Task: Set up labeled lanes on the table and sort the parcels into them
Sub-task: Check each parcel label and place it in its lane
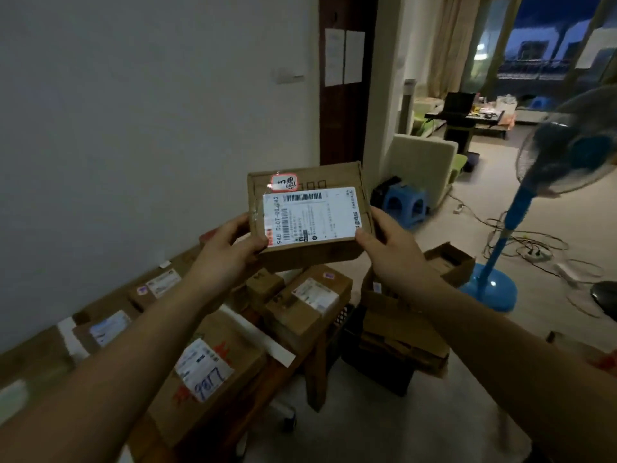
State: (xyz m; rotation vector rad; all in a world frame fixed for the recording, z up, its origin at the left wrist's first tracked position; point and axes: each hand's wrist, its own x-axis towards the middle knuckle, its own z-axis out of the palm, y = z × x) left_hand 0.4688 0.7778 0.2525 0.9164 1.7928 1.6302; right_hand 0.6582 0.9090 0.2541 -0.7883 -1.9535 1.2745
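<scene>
Step in hand: sorting, at the label check. A flat brown cardboard parcel (pixel 305 215) is held up to the camera for reading. I judge no lane is chosen for it yet.
Parcel position: in the air above the far end of the long wooden table (pixel 40 349), touching nothing but the two hands.
Left hand (pixel 230 248): grips the parcel's left short edge. The thumb lies on the labelled face at the lower left corner; the other fingers are hidden behind the box.
Right hand (pixel 390 248): grips the right short edge the same way, thumb tip at the lower right corner of the white shipping label (pixel 310 213). The other fingers are hidden.
Long axis: left to right across the view, hand to hand.
Facing: broad labelled face tilted toward the camera. The barcode is at the label's top, and the large code along its left edge reads sideways. A red-bordered sticker (pixel 283 182) sits above the label.
Table: other brown parcels (pixel 310 302) lie on it, some along the wall. White paper strips (pixel 263 339) cross the top, probably lane marks; any writing on them is too blurred to read.
Next move calls for: matching the label to a lane, then lowering the parcel flat into a free spot without shoving its neighbours.
Beside table: black crate (pixel 377 359) stacked with cardboard.
</scene>
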